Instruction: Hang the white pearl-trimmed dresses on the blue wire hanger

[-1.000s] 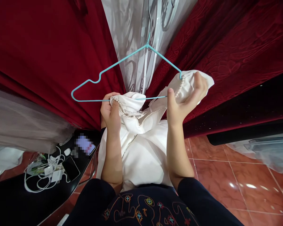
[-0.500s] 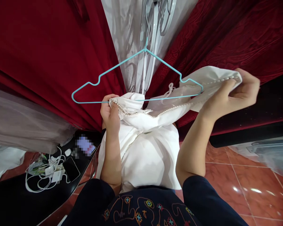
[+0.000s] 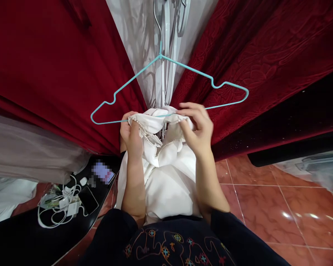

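A white dress [image 3: 169,184] with pearl-beaded edging hangs in front of me, its top folded over the lower bar of a light-blue clothes hanger [image 3: 185,65]. My left hand [image 3: 131,129] is closed on the beaded edge at the left of the bar, thumb on the near side. On the other part of the edge, my right hand [image 3: 196,125] pinches the cloth between thumb and fingers close to the bar. The bar passes behind the cloth and both hands, so parts of it are hidden. Nearer my body the dress widens into smooth white fabric.
Red curtains [image 3: 58,66] flank a pale curtain and white hangers behind. A black bench [image 3: 22,236] at left carries white cables [image 3: 58,218], a dark phone [image 3: 89,199] and another lit phone [image 3: 104,173]. Red floor tiles [image 3: 255,203] show at right, beside clear plastic [image 3: 310,170].
My right hand has come inward from far right to the hanger's bar, bringing the stretched side of the dress to the middle. My left hand keeps its hold.
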A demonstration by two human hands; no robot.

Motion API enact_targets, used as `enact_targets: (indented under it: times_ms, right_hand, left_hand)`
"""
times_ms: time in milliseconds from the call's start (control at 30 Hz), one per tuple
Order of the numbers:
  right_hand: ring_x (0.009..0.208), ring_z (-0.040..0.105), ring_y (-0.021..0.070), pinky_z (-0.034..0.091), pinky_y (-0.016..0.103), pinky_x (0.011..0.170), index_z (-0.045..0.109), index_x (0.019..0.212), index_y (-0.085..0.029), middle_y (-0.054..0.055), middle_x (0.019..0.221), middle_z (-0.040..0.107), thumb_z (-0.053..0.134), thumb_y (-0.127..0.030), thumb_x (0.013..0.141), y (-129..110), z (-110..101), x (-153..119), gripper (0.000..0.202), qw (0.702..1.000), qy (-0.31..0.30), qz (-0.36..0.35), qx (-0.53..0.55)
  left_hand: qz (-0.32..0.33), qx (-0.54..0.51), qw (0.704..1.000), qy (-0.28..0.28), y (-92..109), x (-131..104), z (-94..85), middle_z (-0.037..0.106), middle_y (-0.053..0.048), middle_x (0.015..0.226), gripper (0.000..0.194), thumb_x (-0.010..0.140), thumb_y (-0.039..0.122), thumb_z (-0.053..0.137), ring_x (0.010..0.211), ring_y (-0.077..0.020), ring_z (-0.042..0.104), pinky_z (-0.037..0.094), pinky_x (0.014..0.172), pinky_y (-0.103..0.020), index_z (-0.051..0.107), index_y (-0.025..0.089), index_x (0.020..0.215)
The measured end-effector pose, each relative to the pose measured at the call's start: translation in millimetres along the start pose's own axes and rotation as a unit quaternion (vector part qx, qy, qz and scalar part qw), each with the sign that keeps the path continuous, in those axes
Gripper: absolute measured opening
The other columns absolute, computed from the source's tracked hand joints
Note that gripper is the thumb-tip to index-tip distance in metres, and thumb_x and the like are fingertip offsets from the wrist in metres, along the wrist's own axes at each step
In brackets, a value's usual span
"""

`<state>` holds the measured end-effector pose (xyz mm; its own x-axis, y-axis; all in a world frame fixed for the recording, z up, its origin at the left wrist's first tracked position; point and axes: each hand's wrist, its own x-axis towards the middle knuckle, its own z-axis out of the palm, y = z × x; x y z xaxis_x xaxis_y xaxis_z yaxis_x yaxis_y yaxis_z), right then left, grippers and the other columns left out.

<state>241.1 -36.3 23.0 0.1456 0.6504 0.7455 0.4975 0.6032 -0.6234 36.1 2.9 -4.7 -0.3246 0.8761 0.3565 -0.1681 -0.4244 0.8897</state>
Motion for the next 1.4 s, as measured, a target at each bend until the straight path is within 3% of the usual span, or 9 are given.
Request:
enact_targets:
  times_ms: [100, 233, 333, 500, 633, 733, 967, 1267, 1400]
  right_hand:
    - [0.104, 0.072, 0.0181, 0.058, 0.037, 0.094, 0.074, 0.115, -0.023, 0.006, 0.108, 0.077, 0.053, -0.042, 0.110, 4.2, 17.5, 3.5, 0.029, 0.997, -0.056, 0.031, 0.050]
    - [0.097, 0.069, 0.0164, 0.055, 0.034, 0.089, 0.073, 0.106, -0.022, 0.004, 0.100, 0.074, 0.053, -0.040, 0.110, 12.9, 27.8, -5.5, 0.027, 0.997, -0.024, 0.025, 0.067]
    - [0.096, 0.068, 0.0170, 0.055, 0.035, 0.090, 0.072, 0.104, -0.022, 0.005, 0.099, 0.073, 0.053, -0.042, 0.110, 16.7, 26.0, -6.7, 0.028, 0.998, -0.017, 0.024, 0.053]
    - [0.097, 0.068, 0.0163, 0.054, 0.035, 0.090, 0.071, 0.103, -0.022, 0.004, 0.098, 0.073, 0.053, -0.041, 0.110, 22.4, 15.4, -0.2, 0.028, 0.999, -0.028, 0.014, 0.044]
    - [0.098, 0.069, 0.0163, 0.055, 0.035, 0.090, 0.073, 0.106, -0.023, 0.003, 0.100, 0.074, 0.055, -0.038, 0.110, 26.2, 6.2, 2.2, 0.024, 0.999, -0.032, -0.008, 0.035]
    - [0.098, 0.070, 0.0160, 0.055, 0.035, 0.089, 0.074, 0.107, -0.024, 0.003, 0.100, 0.074, 0.057, -0.035, 0.109, 27.3, 4.3, 3.5, 0.020, 0.998, -0.031, -0.024, 0.042]
    - [0.101, 0.070, 0.0157, 0.056, 0.035, 0.091, 0.075, 0.112, -0.026, 0.002, 0.104, 0.075, 0.059, -0.030, 0.108, 24.6, 15.0, -0.8, 0.017, 0.997, -0.028, -0.023, 0.075]
    - [0.101, 0.069, 0.0186, 0.057, 0.039, 0.092, 0.074, 0.109, -0.025, 0.004, 0.103, 0.074, 0.056, -0.042, 0.109, 29.7, 18.6, -2.5, 0.025, 0.998, -0.024, 0.001, 0.052]
    - [0.102, 0.069, 0.0186, 0.057, 0.039, 0.092, 0.073, 0.110, -0.025, 0.004, 0.105, 0.074, 0.056, -0.041, 0.109, 27.5, 18.4, -3.4, 0.023, 0.999, -0.020, -0.005, 0.040]
  left_hand:
    - [0.008, -0.009, 1.000, 0.002, 2.3, 1.0, -3.0, 0.067, -0.002, 0.096, 0.045, 0.093, 0.063, 0.079, 0.088, -0.0184, 0.073, 0.059, 0.086, -0.031, 0.066, 0.024, 0.111]
    - [0.008, -0.002, 0.999, -0.037, 7.7, 3.2, -13.0, 0.074, -0.006, 0.105, 0.034, 0.093, 0.052, 0.081, 0.099, -0.0215, 0.075, 0.060, 0.095, -0.034, 0.072, 0.023, 0.108]
    - [0.070, 0.063, 0.995, -0.028, 4.8, 8.4, -29.6, 0.074, -0.008, 0.110, 0.027, 0.089, 0.044, 0.084, 0.108, -0.0224, 0.073, 0.058, 0.102, -0.035, 0.076, 0.021, 0.100]
    - [0.080, 0.153, 0.976, 0.130, -11.2, 32.1, -75.9, 0.072, -0.001, 0.087, 0.017, 0.082, 0.025, 0.083, 0.083, -0.0156, 0.070, 0.056, 0.084, -0.029, 0.072, 0.016, 0.092]
    - [0.079, 0.157, 0.952, 0.250, 1.8, 54.5, -100.8, 0.069, 0.002, 0.080, 0.015, 0.083, 0.000, 0.066, 0.078, -0.0115, 0.067, 0.054, 0.081, -0.026, 0.067, 0.013, 0.091]
    - [0.119, 0.161, 0.947, 0.250, 30.6, 66.4, -95.0, 0.069, 0.003, 0.081, 0.025, 0.080, -0.007, 0.059, 0.077, -0.0111, 0.066, 0.054, 0.079, -0.024, 0.069, 0.012, 0.094]
    - [0.215, 0.274, 0.923, 0.163, 85.9, 83.1, -57.7, 0.074, 0.000, 0.084, 0.032, 0.079, -0.007, 0.059, 0.074, -0.0109, 0.065, 0.055, 0.076, -0.024, 0.080, 0.008, 0.097]
    - [0.237, 0.316, 0.913, 0.104, 100.8, 74.1, -41.0, 0.077, 0.000, 0.084, 0.030, 0.082, 0.001, 0.068, 0.075, -0.0097, 0.062, 0.053, 0.079, -0.025, 0.087, 0.011, 0.103]
    - [0.215, 0.349, 0.912, 0.016, 101.1, 74.0, -23.0, 0.059, 0.004, 0.073, 0.029, 0.086, 0.002, 0.074, 0.067, -0.0072, 0.048, 0.049, 0.071, -0.022, 0.088, 0.015, 0.108]
